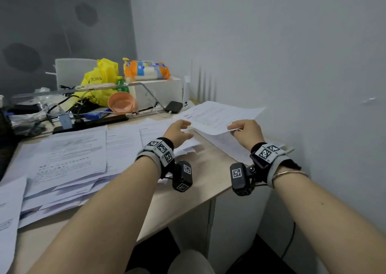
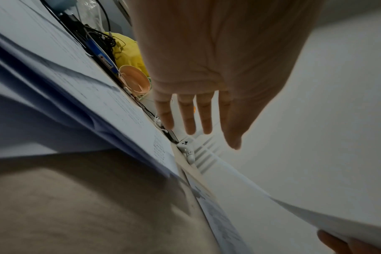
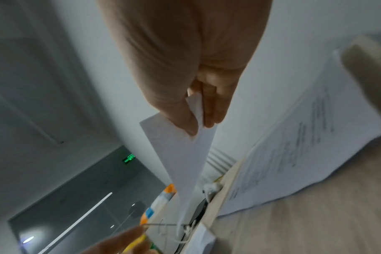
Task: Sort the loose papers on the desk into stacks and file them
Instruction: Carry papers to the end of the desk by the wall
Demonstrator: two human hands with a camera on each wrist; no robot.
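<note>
Loose printed papers [image 1: 69, 154] lie in overlapping piles across the left and middle of the beige desk [image 1: 204, 169]; in the left wrist view they [image 2: 87, 89] run along the left. My right hand [image 1: 235, 129] pinches the near edge of one printed sheet [image 1: 217, 115] and holds it lifted above the desk's right end. In the right wrist view thumb and fingers [image 3: 198, 127] clamp that sheet [image 3: 180, 154]. Another sheet [image 3: 294, 146] lies flat beneath. My left hand [image 1: 188, 129] hovers by the held sheet's left edge, fingers [image 2: 201, 135] straight, holding nothing.
Clutter fills the desk's back: a yellow bag [image 1: 100, 79], an orange bowl [image 1: 122, 104], a white box [image 1: 156, 92], a black device [image 1: 173, 107], a power strip [image 1: 89, 123] and cables. A grey wall [image 1: 292, 64] runs along the desk's right side.
</note>
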